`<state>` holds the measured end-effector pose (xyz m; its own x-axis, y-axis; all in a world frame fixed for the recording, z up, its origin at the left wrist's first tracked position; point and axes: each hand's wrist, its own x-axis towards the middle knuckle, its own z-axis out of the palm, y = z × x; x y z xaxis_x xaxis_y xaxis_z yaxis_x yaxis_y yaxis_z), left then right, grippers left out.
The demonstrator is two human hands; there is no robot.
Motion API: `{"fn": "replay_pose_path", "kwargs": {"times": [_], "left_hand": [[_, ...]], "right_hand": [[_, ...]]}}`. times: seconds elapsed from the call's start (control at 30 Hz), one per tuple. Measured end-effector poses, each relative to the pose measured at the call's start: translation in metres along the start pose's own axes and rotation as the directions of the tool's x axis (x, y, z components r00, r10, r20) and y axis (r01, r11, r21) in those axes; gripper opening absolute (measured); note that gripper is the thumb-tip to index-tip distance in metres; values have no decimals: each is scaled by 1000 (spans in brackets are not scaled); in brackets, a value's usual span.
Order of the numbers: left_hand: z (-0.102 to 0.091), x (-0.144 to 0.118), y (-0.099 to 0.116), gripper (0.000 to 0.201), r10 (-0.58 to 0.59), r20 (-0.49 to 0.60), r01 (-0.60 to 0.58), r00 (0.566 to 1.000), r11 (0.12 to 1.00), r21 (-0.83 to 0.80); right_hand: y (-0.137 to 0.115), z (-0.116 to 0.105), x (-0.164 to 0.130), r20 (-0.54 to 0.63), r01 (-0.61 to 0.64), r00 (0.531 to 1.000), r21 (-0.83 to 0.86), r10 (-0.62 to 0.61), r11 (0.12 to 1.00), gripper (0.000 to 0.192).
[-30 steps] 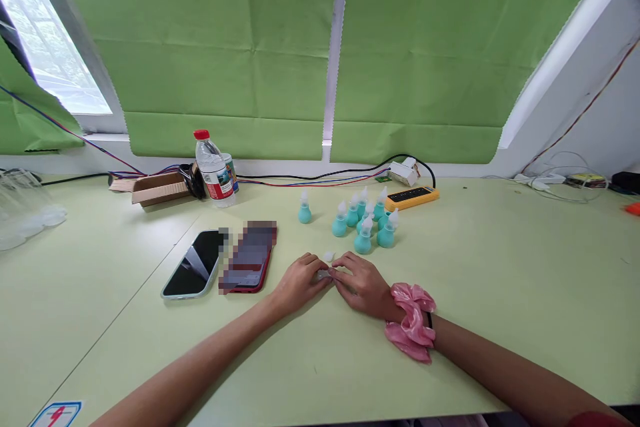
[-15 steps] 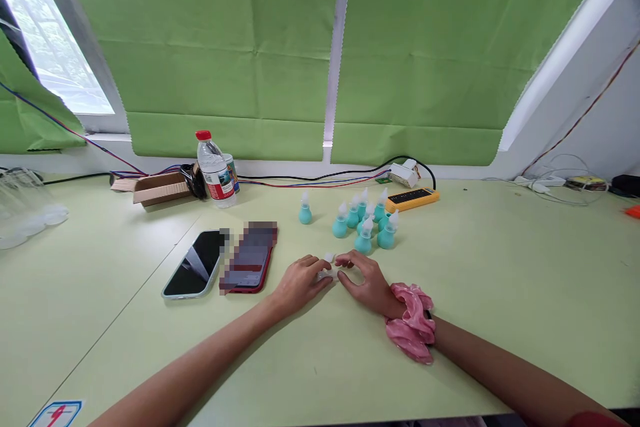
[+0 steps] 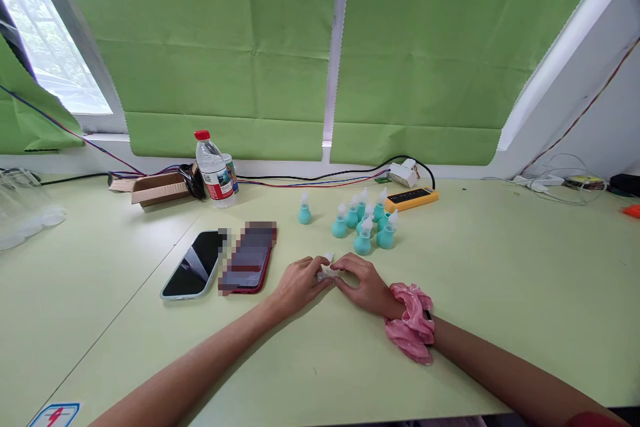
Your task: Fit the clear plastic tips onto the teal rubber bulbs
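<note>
At the middle of the table, my left hand (image 3: 299,284) pinches a small translucent white plastic piece (image 3: 327,273) between thumb and fingers. My right hand (image 3: 364,284), with a pink scrunchie (image 3: 413,323) at the wrist, meets it from the other side, thumb and fingertips closed on the piece's right end. The fingers hide much of its shape. A small white tip (image 3: 329,257) shows just beyond the fingertips; whether it is part of the same piece I cannot tell. Just past my hands stand several teal squeeze bulbs (image 3: 363,243) with clear pointed nozzles.
One teal bulb (image 3: 305,213) stands apart on the left. Two phones, one black-screened (image 3: 194,267) and one red-cased (image 3: 250,260), lie left of my hands. Farther back are a water bottle (image 3: 216,177), an open cardboard box (image 3: 161,190) and a yellow power strip (image 3: 412,199) with cables.
The fingers of my right hand have moved left and closed onto the small white piece. My left hand has stayed almost in place.
</note>
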<state>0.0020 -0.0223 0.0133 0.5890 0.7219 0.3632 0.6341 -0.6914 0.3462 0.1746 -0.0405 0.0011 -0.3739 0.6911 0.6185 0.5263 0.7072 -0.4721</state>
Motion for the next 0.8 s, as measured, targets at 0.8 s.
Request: {"fn": "replay_pose_path", "kwargs": {"times": [0.8], "left_hand": [[4,-1,-5,23,162,-25,-160,987,986,43]], "right_hand": [[1,1,-3,-47,79,995,-90,-83,993,14]]}}
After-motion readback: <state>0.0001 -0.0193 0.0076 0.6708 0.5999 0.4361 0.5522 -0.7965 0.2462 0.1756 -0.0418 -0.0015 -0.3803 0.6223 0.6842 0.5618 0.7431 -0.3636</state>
